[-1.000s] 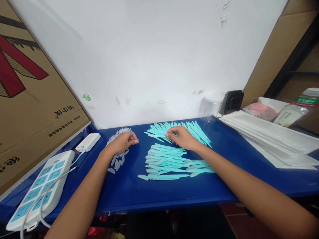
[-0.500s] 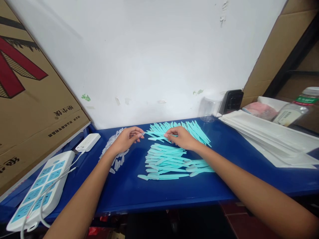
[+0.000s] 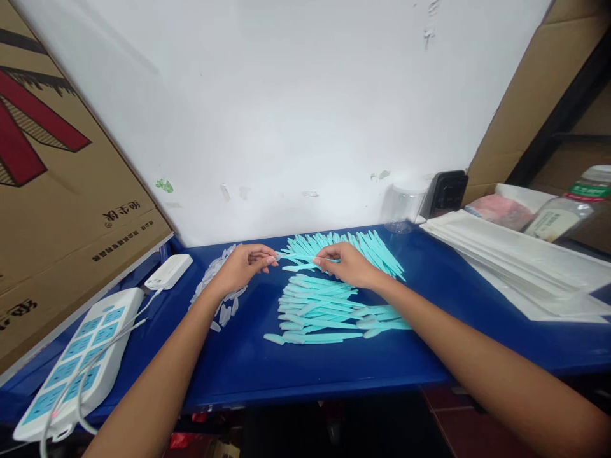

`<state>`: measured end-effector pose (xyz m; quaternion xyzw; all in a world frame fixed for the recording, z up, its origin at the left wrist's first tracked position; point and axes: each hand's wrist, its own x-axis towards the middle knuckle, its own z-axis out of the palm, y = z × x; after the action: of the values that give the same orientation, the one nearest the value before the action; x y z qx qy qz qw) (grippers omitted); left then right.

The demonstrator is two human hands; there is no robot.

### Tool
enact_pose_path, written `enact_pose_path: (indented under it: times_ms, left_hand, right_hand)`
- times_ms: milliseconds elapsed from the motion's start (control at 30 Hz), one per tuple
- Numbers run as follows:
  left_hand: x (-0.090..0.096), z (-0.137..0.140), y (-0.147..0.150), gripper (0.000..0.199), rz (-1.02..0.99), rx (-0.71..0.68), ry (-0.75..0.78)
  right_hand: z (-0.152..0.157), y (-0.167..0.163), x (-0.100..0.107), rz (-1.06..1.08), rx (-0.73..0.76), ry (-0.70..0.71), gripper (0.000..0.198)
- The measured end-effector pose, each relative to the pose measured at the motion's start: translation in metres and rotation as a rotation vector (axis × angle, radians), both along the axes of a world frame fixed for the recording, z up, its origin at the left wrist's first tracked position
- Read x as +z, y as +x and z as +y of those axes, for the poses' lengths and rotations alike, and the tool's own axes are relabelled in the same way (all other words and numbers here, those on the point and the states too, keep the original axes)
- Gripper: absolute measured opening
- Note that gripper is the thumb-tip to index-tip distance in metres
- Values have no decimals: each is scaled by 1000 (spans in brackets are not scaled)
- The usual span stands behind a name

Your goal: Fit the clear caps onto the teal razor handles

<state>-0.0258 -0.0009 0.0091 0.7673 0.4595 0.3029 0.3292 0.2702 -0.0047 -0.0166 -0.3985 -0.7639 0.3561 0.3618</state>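
Observation:
A turquoise eyebrow razor (image 3: 298,256) is pinched by its handle in my right hand (image 3: 346,262), its tip pointing left. My left hand (image 3: 245,264) pinches a small clear blade cap (image 3: 277,256) at that tip; the fingers partly hide it, so how far it sits over the blade I cannot tell. Under and beside my left hand lies a heap of loose translucent caps (image 3: 224,314). Behind my right hand spreads a pile of turquoise razors (image 3: 377,254). Nearer the front, more razors (image 3: 315,305) lie stacked, with pale caps on their left ends.
On the left are a white power strip (image 3: 81,362) with cables, a small white adapter (image 3: 168,272) and a large cardboard box (image 3: 71,159). White bags (image 3: 515,267), a clear jar (image 3: 405,207), a dark device (image 3: 449,194) and a bottle (image 3: 568,207) stand right. A wall backs the blue table (image 3: 267,375).
The razor's tip and the cap have come together at my left fingertips. Both hands have otherwise barely moved, and the piles look the same.

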Motion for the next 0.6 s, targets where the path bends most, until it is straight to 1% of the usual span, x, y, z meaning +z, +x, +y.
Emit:
enact_pose_path:
  times_ms: [200,400,600]
  left_hand:
    - [-1,2,-5,41,20,23,2]
    - [-4,5,-8,42,8,26,9]
    - [-2,3,-7,42,10,19,6]
  right_hand:
    - [0,0,1,2,-17,25,40]
    - [-1,0,4,11,-20,21,40]
    - [-2,0,4,11,-19,16,42]
